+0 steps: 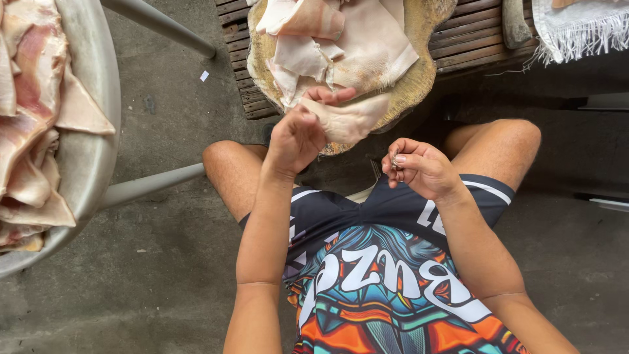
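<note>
Head view, looking straight down at a seated person's lap, bare knees and both forearms over a grey concrete floor.

The left hand [298, 134] is raised in front of the body and pinches the near edge of a pale skin piece [347, 118], thumb and fingers closed on it. That piece lies on the near rim of a round wooden block [426, 72], just beyond the knees, and droops a little over the edge toward the person. Behind it on the block sits a loose pile of skin [341, 39], pale pink and cream, the sheets overlapping.

The right hand [419, 167] is held apart from the block, just above the right thigh. Its fingers curl inward around something small and thin at the fingertips; it is too small to tell what it is, and only a sliver of it shows.

The block rests on a slatted pallet [468, 39] of dark wood. At the top right corner a white fringed cloth [580, 29] lies across the pallet's end.

At the far left a large metal basin [92, 151] holds more raw meat slabs [29, 111], pink with white fat, heaped up to its rim. Two grey metal legs [151, 185] run out from under the basin toward the person's left knee.

The person wears dark shorts and a bright patterned shirt [386, 295] in blue, orange and white.
</note>
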A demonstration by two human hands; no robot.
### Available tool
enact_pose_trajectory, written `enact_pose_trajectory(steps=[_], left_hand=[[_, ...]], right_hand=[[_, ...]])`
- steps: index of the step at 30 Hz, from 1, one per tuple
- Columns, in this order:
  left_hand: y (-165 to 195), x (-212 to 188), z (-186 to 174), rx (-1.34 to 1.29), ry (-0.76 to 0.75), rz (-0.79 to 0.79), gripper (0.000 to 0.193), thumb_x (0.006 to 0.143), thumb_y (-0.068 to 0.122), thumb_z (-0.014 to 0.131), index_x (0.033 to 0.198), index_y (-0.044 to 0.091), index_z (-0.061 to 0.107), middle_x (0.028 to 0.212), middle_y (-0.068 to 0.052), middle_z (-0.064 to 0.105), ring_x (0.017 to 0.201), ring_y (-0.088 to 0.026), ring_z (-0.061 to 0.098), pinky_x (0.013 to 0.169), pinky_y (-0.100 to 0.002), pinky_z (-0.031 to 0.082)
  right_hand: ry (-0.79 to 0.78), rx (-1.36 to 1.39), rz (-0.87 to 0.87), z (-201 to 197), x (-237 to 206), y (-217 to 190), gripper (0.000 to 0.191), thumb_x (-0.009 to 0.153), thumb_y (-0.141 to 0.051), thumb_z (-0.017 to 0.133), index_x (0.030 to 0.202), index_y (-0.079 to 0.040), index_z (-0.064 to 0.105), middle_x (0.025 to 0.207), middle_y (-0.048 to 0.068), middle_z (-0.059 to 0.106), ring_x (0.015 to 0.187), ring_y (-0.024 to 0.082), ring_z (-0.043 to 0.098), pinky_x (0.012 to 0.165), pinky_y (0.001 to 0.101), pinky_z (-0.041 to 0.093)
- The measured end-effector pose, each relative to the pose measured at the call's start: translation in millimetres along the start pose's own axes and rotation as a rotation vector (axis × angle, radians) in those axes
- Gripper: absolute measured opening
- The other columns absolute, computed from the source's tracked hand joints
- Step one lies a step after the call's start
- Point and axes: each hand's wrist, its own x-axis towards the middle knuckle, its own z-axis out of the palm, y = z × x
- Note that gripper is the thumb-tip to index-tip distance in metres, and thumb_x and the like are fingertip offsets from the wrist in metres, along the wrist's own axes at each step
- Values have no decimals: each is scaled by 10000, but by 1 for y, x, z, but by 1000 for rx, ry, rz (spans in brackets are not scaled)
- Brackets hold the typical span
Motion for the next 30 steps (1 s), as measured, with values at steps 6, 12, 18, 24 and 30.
enact_pose_trajectory(steps=[6,12,18,24,30], left_hand=[[-38,17,-68,266,225,16,579,974,-26,529,1521,5,341,1408,-257,581,1229,-314,645,1044,-436,557],[-34,14,-94,303,174,12,439,1086,107,532,1509,4,473,1453,-154,627,1285,-219,643,1085,-361,552],[-21,20,-97,301,315,86,385,1057,154,614,1389,-40,591,1311,-138,711,1119,-198,701,965,-337,595],[-22,14,-73,764,326,82,453,917,58,767,1335,-4,604,1116,-108,788,984,-135,745,859,-280,615],[-22,3,-54,1294,503,117,187,913,60,754,1095,29,731,909,-62,793,823,-123,748,746,-259,598]], right_hand=[[69,-40,121,-4,15,16,80,999,-70,611,1071,-41,628,981,125,716,825,180,699,734,327,598],[138,-158,97,0,24,16,79,1015,-78,623,1081,-36,635,963,97,709,821,162,693,737,317,601],[229,-259,82,-1,30,17,137,1000,-90,661,1127,-40,647,974,69,705,850,137,696,762,320,617],[288,-332,-30,-7,34,2,156,999,-53,663,1153,-29,655,1018,56,705,893,138,705,788,319,617],[263,-486,-89,-5,41,-21,119,1027,-58,666,1135,-8,667,1006,66,708,892,139,705,806,307,622]])
